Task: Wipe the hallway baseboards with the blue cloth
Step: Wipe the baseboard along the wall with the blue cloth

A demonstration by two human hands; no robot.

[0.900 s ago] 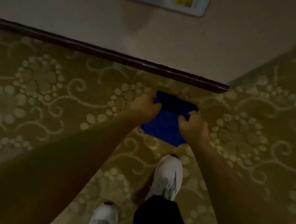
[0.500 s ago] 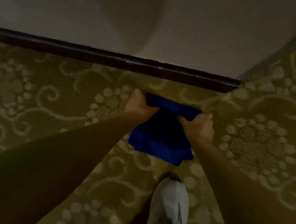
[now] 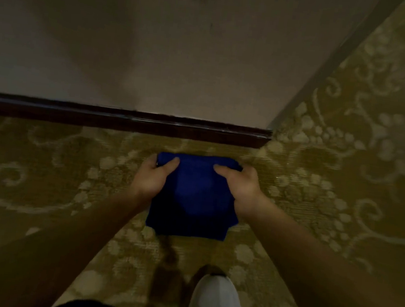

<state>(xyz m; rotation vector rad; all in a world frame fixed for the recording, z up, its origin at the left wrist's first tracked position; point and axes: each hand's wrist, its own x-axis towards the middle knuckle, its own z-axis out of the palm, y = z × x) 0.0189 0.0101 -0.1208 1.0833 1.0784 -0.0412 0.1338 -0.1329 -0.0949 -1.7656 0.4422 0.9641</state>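
Note:
A folded blue cloth (image 3: 193, 197) is held out flat in front of me, just short of the dark brown baseboard (image 3: 125, 120) that runs along the foot of the beige wall. My left hand (image 3: 153, 177) grips the cloth's left edge, thumb on top. My right hand (image 3: 240, 184) grips its right edge the same way. The cloth's far edge lies a short way in front of the baseboard and does not touch it. The baseboard ends at the wall corner on the right.
Olive carpet (image 3: 46, 175) with a pale floral pattern covers the floor. The beige wall (image 3: 157, 50) fills the upper view, and its corner (image 3: 271, 132) turns away to the right. My white shoe (image 3: 215, 300) stands below the cloth.
Both hands have carried the cloth closer to the baseboard and spread it squarer. The view has dropped lower toward the floor, so the wall and baseboard look nearer.

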